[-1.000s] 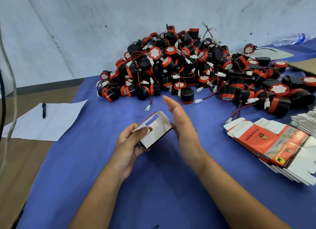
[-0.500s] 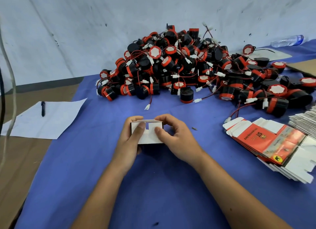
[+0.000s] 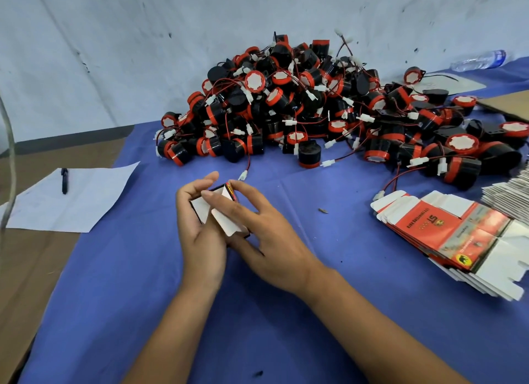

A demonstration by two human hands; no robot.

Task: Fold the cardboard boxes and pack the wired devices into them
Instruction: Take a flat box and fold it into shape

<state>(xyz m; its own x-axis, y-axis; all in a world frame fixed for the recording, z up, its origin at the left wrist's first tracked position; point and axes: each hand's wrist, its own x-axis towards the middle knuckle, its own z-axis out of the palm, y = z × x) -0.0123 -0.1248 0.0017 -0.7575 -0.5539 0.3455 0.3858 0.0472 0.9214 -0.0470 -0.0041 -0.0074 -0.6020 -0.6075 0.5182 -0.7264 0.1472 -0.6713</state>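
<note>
The small carton (image 3: 221,211) is held above the blue table cover (image 3: 329,283), just in front of the 6 o'clock edge of the buzzer pile (image 3: 315,105). The left hand (image 3: 200,234) cradles it from the 9 o'clock side with fingers curled round its body; the right hand (image 3: 266,240) closes on it from 3 o'clock, fingertips pressing a white flap (image 3: 227,221) along the carton's upper edge. No device is in the carton yet, as far as the view shows (its interior is hidden).

Risks from this state:
- Flap misfold — if the right fingers press before the tuck flap meets its slot, the thin card is likely to crease or buckle, leaving an end that will not stay shut.
- Carton collapse — too firm a squeeze by the left hand could flatten the half-formed body.
- Wire snag — a white connector (image 3: 243,175) on a red lead lies just beyond the hands at 12 o'clock; a forward reach could drag it and pull the neighbouring buzzers with it.

Change from half a second ago: the carton then faced the camera flat, pinched level by both thumbs. It is now rotated, one corner towards 12 o'clock, showing a red printed edge, and the right hand has shifted over the top. The stack of flat cartons (image 3: 446,234) at 3 o'clock is unchanged.
</note>
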